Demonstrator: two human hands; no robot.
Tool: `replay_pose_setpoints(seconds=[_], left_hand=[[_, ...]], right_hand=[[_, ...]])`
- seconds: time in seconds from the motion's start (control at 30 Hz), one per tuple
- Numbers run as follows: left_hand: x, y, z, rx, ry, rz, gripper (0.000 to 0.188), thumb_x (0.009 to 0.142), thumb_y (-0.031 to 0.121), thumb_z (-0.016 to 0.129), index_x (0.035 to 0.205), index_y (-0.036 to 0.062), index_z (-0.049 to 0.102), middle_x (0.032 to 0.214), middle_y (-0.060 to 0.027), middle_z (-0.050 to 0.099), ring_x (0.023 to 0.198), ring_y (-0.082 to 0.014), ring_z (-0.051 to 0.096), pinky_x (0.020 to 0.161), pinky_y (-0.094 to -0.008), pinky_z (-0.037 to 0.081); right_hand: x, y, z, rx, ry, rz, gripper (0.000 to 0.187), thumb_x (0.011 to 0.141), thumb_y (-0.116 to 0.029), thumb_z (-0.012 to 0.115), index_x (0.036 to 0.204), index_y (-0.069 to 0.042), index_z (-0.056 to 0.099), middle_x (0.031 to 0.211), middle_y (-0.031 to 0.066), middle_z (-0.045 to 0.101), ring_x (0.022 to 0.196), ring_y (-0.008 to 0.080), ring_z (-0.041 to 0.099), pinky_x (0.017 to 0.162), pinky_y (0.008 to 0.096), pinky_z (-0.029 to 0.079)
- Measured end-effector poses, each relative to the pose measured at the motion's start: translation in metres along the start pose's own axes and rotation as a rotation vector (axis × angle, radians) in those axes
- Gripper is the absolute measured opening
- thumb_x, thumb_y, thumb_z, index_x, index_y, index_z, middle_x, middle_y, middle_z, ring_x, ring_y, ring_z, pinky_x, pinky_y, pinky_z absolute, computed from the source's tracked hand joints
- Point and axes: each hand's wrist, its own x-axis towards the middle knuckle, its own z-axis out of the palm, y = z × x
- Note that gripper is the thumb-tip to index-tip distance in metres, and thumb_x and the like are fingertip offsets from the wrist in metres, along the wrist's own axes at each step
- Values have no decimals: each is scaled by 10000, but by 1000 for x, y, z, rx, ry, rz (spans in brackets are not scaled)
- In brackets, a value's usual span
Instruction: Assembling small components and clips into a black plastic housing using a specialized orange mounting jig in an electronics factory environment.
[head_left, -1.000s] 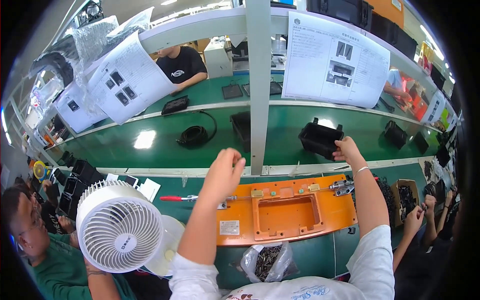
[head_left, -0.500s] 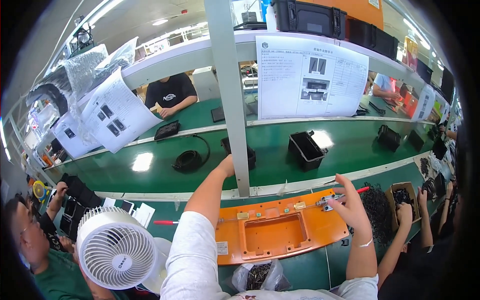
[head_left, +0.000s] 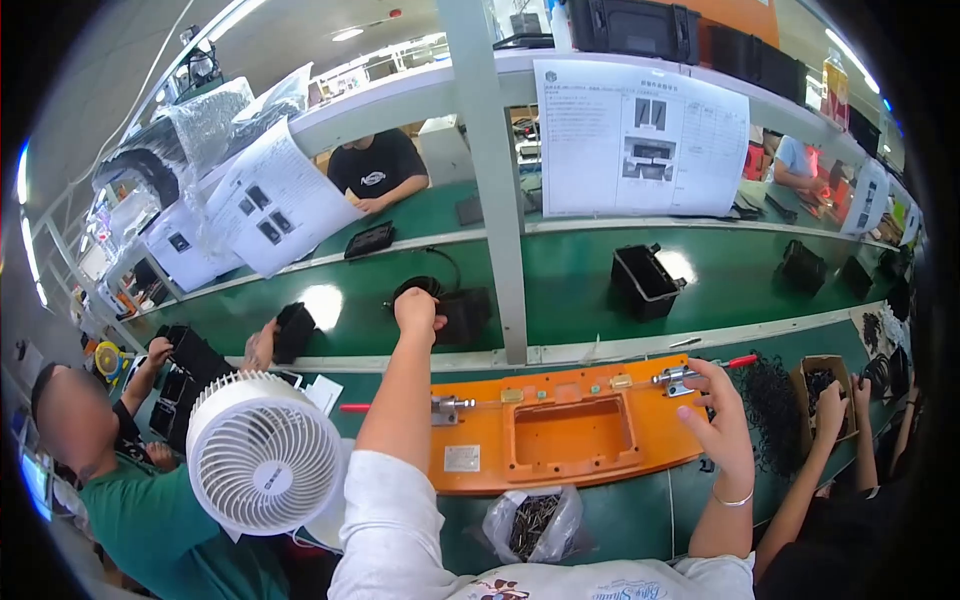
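Observation:
My left hand (head_left: 418, 312) reaches over the green belt, its fingers closed on the near left edge of a black plastic box (head_left: 463, 316). A coiled black strap (head_left: 415, 290) lies just behind that hand, partly hidden. My right hand (head_left: 722, 415) is raised with its fingers apart and holds nothing. Close to it is a metal toggle clamp (head_left: 678, 381) with a red handle, on the right end of an orange fixture plate (head_left: 655, 435). A second clamp (head_left: 445, 408) sits at the plate's left end, under my left forearm. The plate's rectangular recess has only its orange floor showing.
A plastic bag of screws (head_left: 535, 525) lies before the plate. A white fan (head_left: 265, 455) stands left. An upright post (head_left: 492, 180) rises beside my left hand. Another open black box (head_left: 645, 283) sits on the belt. Co-workers' hands (head_left: 262, 345) work at both sides.
My left hand has come out from behind the post, bringing the black box leftward. My right hand stays near the right clamp. A co-worker's hand now holds a black box at the belt's left.

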Motion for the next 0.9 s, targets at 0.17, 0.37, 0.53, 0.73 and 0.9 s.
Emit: replay_pose_setpoints(seconds=[0.17, 0.37, 0.53, 0.73, 0.9], left_hand=[[-70, -14, -46, 518, 352, 880, 72, 713, -25, 463, 657, -1, 500, 566, -90, 486, 530, -195, 526, 509, -301, 383], [-189, -5, -81, -3, 49, 1135, 96, 606, -75, 378, 615, -1, 437, 562, -83, 456, 532, -174, 471, 497, -255, 344], [-215, -16, -48, -143, -362, 1257, 131, 534, -96, 393, 598, 11, 433, 578, -104, 494, 499, -199, 497, 465, -269, 391], [-211, -39, -15, -96, -578, 957, 131, 638, -122, 430, 659, -13, 500, 669, -98, 499, 615, -191, 496, 559, -246, 368], [-207, -38, -10, -56, -577, 750, 126, 709, -106, 479, 709, -13, 563, 707, -67, 512, 641, -146, 492, 568, -244, 361]], right_hand=[[-2, -3, 20, -28, -115, -63, 422, 752, -89, 685, 1146, -24, 551, 1090, 101, 596, 974, 213, 582, 797, 313, 457], [-7, -20, 49, 53, -165, -205, 686, 723, -195, 761, 1300, -14, 435, 1223, 140, 533, 1091, 268, 541, 871, 361, 446], [-4, -2, 69, 428, -153, -309, 714, 783, -154, 701, 1366, 37, 336, 1329, 140, 450, 1210, 248, 470, 1010, 362, 363], [-18, 8, 80, 244, 102, -134, 586, 810, 62, 519, 1364, 53, 331, 1253, 201, 511, 1164, 278, 519, 983, 340, 391], [-16, -10, 64, -97, -73, -49, 606, 757, 58, 528, 1341, 65, 365, 1215, 267, 515, 1086, 404, 542, 930, 388, 429]])
